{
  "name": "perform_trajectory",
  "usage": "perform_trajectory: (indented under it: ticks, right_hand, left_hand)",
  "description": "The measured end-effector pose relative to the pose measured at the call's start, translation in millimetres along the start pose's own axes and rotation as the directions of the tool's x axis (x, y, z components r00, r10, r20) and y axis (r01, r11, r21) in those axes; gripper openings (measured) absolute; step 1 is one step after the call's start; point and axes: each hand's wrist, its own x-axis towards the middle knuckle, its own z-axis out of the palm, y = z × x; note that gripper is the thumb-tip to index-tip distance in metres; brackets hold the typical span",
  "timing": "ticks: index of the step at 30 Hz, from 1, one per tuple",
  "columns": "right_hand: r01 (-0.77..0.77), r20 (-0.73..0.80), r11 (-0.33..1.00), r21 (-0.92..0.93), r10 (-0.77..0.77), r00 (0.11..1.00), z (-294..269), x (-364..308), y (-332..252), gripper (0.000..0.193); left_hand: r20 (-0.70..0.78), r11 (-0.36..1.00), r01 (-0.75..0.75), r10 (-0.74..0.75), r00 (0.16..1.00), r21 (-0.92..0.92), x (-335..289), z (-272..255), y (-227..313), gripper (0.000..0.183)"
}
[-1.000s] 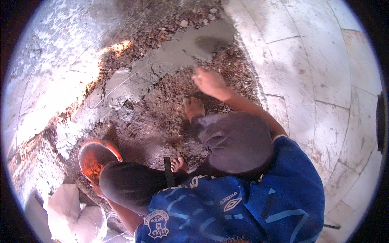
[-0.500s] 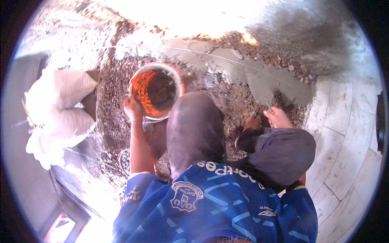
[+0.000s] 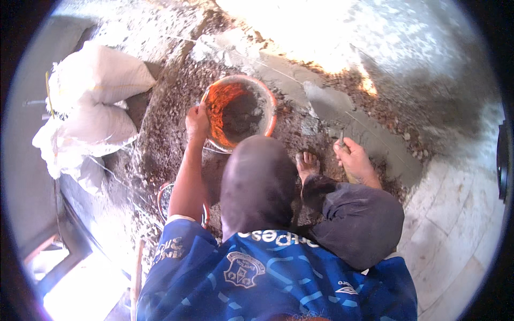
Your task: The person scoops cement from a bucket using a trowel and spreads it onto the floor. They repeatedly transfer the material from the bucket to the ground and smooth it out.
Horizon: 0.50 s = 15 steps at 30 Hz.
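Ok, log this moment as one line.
left hand: gripping orange bucket by rim; bucket: grey mortar inside; right hand: holding slim tool, type unclear; mortar strip: beyond right hand; white sacks: left of bucket

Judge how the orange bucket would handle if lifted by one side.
The bucket is probably heavy for its size, given the grey mix inside. Its round mouth suggests a fairly stiff shell. Lifted only where the left hand grips its edge, it would likely tip.

Round orange bucket (image 3: 273, 107), open-topped, grey mortar (image 3: 243, 116) inside, left rim gripped by the left hand (image 3: 197, 120), slim tool (image 3: 342, 136) in the right hand (image 3: 354, 159), its head indistinct, smoothed grey mortar strip (image 3: 369, 131) just beyond.
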Motion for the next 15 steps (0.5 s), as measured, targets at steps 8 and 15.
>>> perform_trajectory:
  ticks: [8,15]
  right_hand:
    - [0.335,0.231,0.598,-0.728,-0.246,0.941,16.2,80.3,-82.6,0.034]
    - [0.684,0.672,0.032,-0.729,-0.154,0.724,138.1,148.4,-175.6,0.025]
  left_hand:
    - [0.144,0.979,-0.195,0.184,0.972,0.065,-5.5,-61.7,75.6,0.052]
    - [0.041,0.941,-0.229,0.226,0.973,0.251,16.2,-93.1,27.2,0.05]
